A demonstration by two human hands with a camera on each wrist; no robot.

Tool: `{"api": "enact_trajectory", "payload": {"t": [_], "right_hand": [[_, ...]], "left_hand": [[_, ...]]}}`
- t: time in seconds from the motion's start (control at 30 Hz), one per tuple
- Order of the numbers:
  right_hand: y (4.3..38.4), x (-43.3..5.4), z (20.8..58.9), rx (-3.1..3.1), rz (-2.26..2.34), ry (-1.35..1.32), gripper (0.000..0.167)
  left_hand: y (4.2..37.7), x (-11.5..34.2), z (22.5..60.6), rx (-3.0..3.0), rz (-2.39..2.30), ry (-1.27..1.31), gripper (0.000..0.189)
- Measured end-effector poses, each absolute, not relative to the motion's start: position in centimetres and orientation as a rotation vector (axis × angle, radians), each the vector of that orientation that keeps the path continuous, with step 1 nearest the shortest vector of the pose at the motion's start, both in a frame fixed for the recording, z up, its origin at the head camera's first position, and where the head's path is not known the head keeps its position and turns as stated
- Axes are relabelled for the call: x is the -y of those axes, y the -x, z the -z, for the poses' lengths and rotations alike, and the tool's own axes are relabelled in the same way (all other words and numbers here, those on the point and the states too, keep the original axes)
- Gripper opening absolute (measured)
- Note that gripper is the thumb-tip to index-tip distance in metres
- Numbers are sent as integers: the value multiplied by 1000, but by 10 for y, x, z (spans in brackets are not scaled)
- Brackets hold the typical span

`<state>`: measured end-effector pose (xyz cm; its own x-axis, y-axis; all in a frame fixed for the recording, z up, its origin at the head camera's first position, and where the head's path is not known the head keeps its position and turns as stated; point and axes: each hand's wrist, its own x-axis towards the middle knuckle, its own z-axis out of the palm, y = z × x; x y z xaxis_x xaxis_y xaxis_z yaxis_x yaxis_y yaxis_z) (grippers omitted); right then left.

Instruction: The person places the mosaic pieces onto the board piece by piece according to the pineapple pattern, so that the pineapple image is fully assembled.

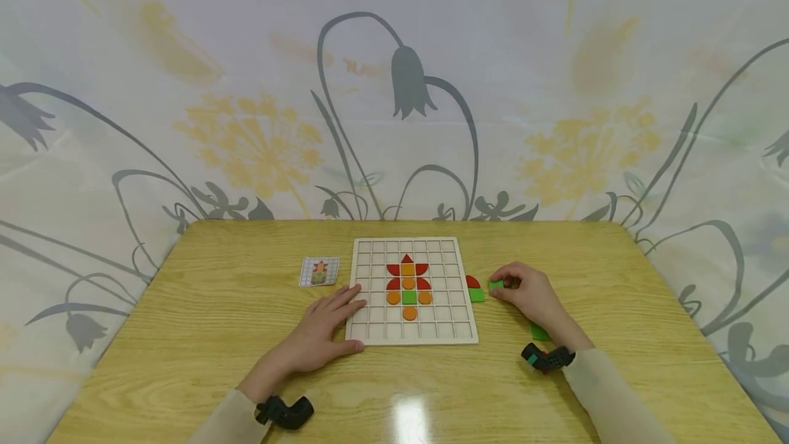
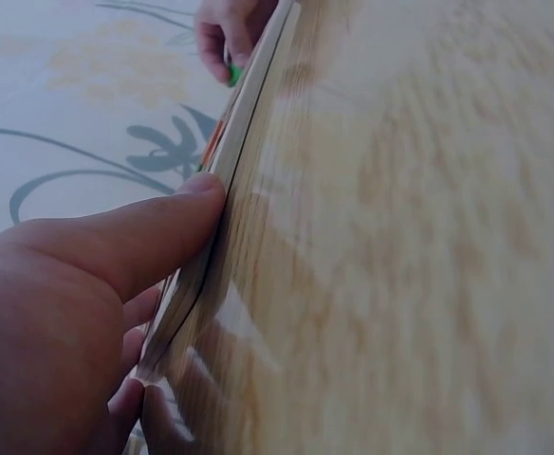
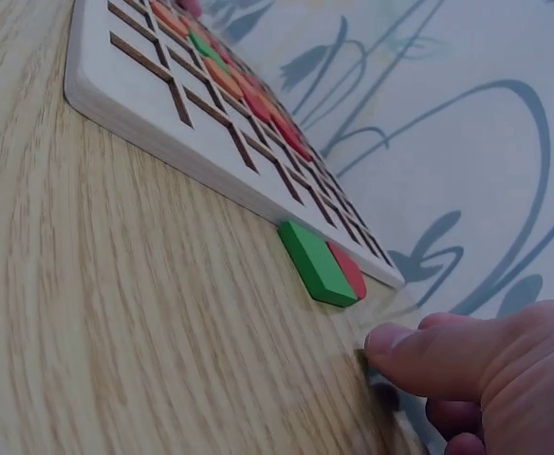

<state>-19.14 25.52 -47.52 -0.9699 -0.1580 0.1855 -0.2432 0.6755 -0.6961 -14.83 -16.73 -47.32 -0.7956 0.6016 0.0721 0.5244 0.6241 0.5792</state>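
Observation:
A wooden grid board [image 1: 377, 332] lies on the table, with a figure of red, orange and green pieces in its cells. My left hand [image 1: 314, 338] rests at its near left corner, fingers stretched over the left edge, thumb against the front edge. Right of the board, my right hand [image 1: 530, 293] pinches a small green piece [image 1: 496, 285] between thumb and fingers; the hand covers part of it. Between that hand and the board lie a green piece [image 3: 315, 265] and a red rounded piece [image 3: 346, 271], touching each other by the board's right edge.
A small picture card [image 1: 320, 271] with a coloured pattern on a grid lies left of the board. Another green piece [image 1: 540, 332] sits below the right wrist, partly hidden by it. A patterned cloth [image 1: 394, 122] rises behind the table's far edge.

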Motion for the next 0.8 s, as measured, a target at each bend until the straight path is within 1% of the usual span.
{"api": "enact_trajectory", "payload": {"t": [0.4, 0.8], "right_hand": [[189, -254, 470, 2772, -1192, -319, 19], [173, -211, 465, 2667, -1390, -450, 17]], "left_hand": [[150, 168, 478, -2717, -898, -944, 71], [150, 168, 476, -2719, -891, -936, 71]]}}
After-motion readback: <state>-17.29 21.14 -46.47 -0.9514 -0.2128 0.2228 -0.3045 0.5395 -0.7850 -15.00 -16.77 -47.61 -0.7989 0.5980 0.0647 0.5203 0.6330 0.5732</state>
